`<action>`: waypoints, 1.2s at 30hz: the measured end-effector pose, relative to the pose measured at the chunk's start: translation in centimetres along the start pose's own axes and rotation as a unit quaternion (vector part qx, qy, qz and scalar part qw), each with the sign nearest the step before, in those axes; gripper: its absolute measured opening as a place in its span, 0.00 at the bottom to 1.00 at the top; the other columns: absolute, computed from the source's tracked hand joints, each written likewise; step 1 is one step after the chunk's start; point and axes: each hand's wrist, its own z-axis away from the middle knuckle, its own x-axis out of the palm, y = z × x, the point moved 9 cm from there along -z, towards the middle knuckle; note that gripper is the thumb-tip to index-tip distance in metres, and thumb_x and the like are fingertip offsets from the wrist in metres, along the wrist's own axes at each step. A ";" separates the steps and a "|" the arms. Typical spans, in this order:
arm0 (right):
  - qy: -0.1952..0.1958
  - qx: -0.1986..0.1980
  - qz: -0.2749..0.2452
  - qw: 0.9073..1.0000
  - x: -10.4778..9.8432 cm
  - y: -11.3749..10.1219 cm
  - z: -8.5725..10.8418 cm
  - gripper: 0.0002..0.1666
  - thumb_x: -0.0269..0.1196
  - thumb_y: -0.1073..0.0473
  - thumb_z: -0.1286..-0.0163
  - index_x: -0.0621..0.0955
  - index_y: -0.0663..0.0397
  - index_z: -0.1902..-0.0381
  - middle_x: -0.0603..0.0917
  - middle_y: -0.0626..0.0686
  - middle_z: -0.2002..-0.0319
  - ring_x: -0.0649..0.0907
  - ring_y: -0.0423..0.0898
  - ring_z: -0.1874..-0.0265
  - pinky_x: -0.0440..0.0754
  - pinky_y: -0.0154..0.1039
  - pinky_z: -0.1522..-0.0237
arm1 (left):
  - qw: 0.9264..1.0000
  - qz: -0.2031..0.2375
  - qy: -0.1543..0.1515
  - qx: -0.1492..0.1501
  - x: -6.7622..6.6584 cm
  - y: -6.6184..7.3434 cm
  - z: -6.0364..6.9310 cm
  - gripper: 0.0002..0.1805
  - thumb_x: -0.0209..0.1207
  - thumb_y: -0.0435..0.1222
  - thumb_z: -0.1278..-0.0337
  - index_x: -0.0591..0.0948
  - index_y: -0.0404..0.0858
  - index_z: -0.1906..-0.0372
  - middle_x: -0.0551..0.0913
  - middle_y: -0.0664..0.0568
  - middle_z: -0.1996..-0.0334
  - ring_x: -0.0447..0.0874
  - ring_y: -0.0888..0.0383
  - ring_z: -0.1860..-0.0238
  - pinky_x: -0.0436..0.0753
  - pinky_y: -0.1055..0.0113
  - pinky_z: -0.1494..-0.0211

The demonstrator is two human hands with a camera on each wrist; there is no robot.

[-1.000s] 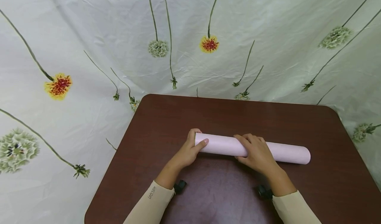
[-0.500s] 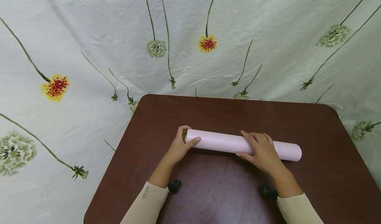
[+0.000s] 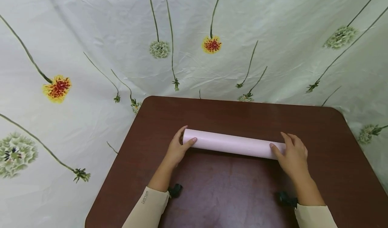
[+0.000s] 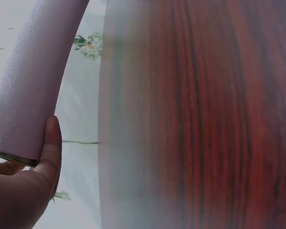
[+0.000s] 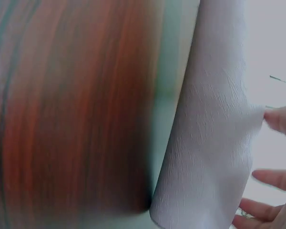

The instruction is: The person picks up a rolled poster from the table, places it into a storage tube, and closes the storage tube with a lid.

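Observation:
A long pale pink tube [image 3: 230, 143] lies crosswise above the brown table in the head view. My left hand [image 3: 176, 148] grips its left end, thumb on the near side and fingers round the far side. In the left wrist view, the tube's finely textured surface [image 4: 33, 81] ends in a gold-coloured rim [image 4: 14, 158] beside the fingers. Over the tube's right end is my right hand [image 3: 293, 157], its thumb laid on the near side and its spread fingers reaching past the far edge, hiding that end. In the right wrist view, those fingers [image 5: 276, 179] meet the tube's edge loosely.
The brown wooden table [image 3: 212, 194] has rounded far corners. Behind and to the left hangs a pale cloth [image 3: 121, 29] printed with dandelions and yellow-red flowers. Dark wrist cameras [image 3: 175, 190] sit below both hands at the cream sleeves [image 3: 148, 206].
My left hand and the tube have shifted left. My right hand has slid rightward along the tube from around its middle to its right end, which it now covers.

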 end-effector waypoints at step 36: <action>-0.101 0.158 -0.095 0.978 2.1 3.3 -0.3 0.54 0.57 0.34 0.26 0.52 0.65 0.21 0.63 0.74 0.27 0.67 0.71 0.30 0.67 0.67 0.33 | 0.999 -0.028 0.006 -0.047 -2.0 -2.5 -1.2 0.40 0.55 0.49 0.27 0.51 0.49 0.18 0.53 0.48 0.19 0.46 0.48 0.18 0.51 0.46 0.18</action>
